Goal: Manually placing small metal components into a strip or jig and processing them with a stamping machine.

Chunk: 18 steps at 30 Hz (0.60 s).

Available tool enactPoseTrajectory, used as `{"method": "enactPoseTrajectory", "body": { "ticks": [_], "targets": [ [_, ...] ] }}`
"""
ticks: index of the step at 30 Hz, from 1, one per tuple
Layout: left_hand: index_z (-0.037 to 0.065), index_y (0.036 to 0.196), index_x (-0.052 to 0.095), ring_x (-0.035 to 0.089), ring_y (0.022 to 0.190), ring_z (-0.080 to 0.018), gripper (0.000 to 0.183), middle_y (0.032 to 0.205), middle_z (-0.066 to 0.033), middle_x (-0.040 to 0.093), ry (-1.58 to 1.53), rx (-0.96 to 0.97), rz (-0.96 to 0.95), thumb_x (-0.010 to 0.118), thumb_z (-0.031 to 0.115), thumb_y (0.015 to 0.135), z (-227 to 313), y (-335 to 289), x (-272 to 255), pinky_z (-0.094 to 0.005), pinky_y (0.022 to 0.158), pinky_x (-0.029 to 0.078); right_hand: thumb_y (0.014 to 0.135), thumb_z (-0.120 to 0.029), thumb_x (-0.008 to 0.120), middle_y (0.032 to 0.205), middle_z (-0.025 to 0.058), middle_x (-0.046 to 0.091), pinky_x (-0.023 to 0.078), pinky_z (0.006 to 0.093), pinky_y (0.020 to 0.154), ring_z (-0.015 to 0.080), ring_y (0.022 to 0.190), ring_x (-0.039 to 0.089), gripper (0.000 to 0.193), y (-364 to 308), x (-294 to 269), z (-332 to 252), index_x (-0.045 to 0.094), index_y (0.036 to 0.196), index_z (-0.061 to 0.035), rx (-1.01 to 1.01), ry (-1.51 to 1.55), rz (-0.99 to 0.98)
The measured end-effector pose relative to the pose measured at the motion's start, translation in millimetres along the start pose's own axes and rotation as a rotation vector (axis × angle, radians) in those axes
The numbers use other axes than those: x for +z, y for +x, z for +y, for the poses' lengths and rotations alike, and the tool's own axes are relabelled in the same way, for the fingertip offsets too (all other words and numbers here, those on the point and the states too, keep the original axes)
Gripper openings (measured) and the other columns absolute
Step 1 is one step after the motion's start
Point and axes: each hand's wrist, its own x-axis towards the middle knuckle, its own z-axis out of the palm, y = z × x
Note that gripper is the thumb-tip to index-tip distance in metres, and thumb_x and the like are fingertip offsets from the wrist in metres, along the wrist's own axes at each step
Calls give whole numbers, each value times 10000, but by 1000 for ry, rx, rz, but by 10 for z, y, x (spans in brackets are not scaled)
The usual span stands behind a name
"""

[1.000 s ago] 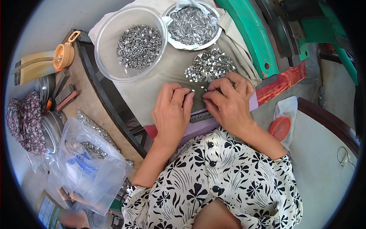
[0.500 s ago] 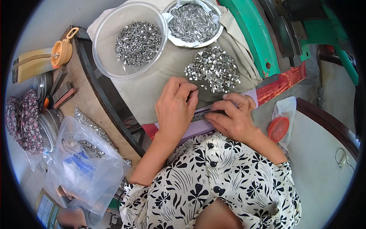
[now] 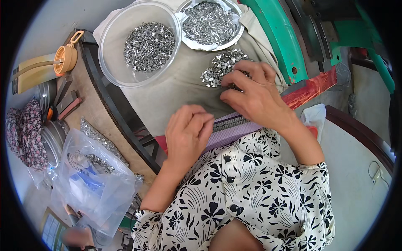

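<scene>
My right hand reaches over the pile of small shiny metal pieces on the grey-green cloth. Its fingers are curved and apart, with the tips at the pile. My left hand is closed, thumb and fingers pressed together, near the left end of a dark ribbed strip. The strip seems made of metal pieces in a row. Any small thing in the left fingers is hidden. The strip lies along a purple checked cloth at the near edge, close to my patterned shirt.
Beyond the hands stand a clear tub of small metal parts and a lined metal bowl of slender metal pieces. A green machine frame borders the right. Plastic bags hang at the left; a person is at lower left.
My right hand has left the strip and moved up and away onto the metal pile, uncovering the strip. My left hand has shifted slightly down toward me.
</scene>
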Motion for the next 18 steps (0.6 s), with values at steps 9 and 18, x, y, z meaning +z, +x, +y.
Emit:
{"method": "enactPoseTrajectory", "body": {
  "ticks": [9, 18],
  "targets": [
    [93, 874, 690, 588, 838, -232, 210, 932, -28, 632, 21, 31, -116, 798, 48, 701, 52, -171, 100, -357, 727, 413, 671, -172, 805, 1048, -48, 619, 297, 440, 971, 244, 1146, 521, 171, 0, 22, -173, 703, 802, -132, 157, -18, 66],
    [99, 905, 681, 579, 857, -241, 205, 960, -26, 620, 10, 26, -118, 777, 74, 725, 25, -195, 106, -365, 750, 417, 639, -182, 819, 996, -70, 629, 299, 425, 909, 247, 1095, 517, 200, -246, 26, -212, 716, 810, -184, 162, 101, 182]
  ]
}}
